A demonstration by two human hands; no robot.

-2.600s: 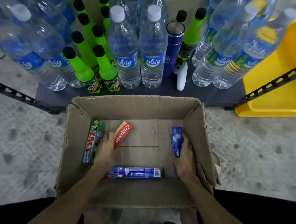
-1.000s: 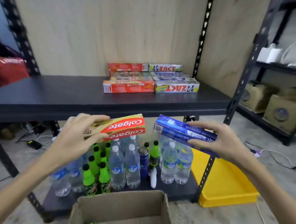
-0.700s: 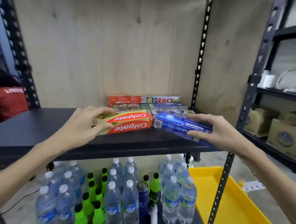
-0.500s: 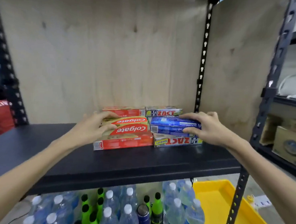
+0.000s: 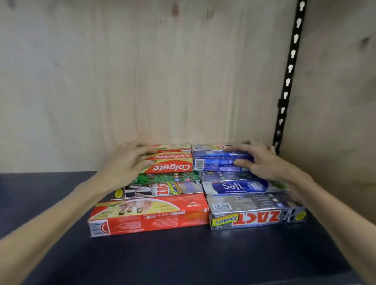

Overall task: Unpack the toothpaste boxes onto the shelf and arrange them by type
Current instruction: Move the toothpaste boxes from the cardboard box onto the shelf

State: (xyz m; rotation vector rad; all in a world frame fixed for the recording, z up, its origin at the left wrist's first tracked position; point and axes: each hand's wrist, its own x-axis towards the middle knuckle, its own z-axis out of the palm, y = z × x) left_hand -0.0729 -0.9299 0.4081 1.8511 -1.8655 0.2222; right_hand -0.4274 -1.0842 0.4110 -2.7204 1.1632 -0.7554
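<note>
The left hand [image 5: 126,164] has carried the red Colgate box [image 5: 170,164] up from below and grips it on the left stack; the right hand [image 5: 262,163] clasps the blue box [image 5: 216,160] on the right stack on the shelf [image 5: 197,259]; both boxes now only need releasing.

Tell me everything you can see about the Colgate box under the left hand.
The Colgate box is a long cardboard carton, red with a yellow-green wedge and white "Colgate" lettering that reads upside down from here. It lies flat, tilted slightly, at the back of the left-hand group on the shelf, on top of other boxes. The left hand grips its left end, thumb on the front face.
</note>
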